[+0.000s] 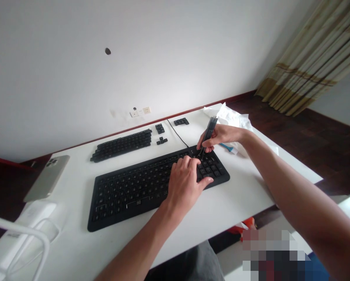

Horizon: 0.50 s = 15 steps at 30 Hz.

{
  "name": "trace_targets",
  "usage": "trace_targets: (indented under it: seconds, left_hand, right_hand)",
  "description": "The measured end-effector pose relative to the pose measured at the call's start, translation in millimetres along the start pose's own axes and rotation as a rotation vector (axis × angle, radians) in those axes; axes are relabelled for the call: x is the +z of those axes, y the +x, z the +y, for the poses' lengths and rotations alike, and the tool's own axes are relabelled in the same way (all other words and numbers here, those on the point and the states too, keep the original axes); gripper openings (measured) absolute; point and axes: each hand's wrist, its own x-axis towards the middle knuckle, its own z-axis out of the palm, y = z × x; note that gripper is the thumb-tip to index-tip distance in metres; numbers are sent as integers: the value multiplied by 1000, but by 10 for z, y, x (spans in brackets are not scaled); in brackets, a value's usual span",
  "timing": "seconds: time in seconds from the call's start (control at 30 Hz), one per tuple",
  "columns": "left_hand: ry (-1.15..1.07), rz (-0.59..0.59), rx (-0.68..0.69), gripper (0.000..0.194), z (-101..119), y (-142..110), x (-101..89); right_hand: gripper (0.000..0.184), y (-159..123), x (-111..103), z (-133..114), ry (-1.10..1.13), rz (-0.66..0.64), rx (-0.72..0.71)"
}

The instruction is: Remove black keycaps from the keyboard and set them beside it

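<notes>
A black keyboard [125, 187] lies at a slant across the white table, and many of its key positions show bare switches without caps. My right hand [211, 138] grips a dark keycap puller [209, 130], its wire ends pointing down at the keys on the right part of the board. My left hand [185, 177] rests on the keyboard just left of the wires, palm down, thumb spread away from the fingers. Its fingertips are close to the puller's wires; whether they touch is unclear. Keys under the left hand are hidden.
Behind the keyboard lie a large block of black keycaps [122, 144] and several small groups of caps. A cable [177, 134] runs to the back edge. At right are a white plastic bag [233, 117] and a blue brush [227, 147]. A phone [49, 177] and power strip [22, 234] lie left.
</notes>
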Motion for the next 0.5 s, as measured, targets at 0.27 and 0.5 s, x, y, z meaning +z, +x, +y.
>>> trace_targets:
  seconds: [0.27, 0.5]
  left_hand:
    - [24, -7, 14, 47, 3, -11, 21]
    - [59, -17, 21, 47, 29, -20, 21]
  right_hand:
    - [42, 14, 48, -17, 30, -20, 74]
    - [41, 8, 57, -58, 12, -36, 79]
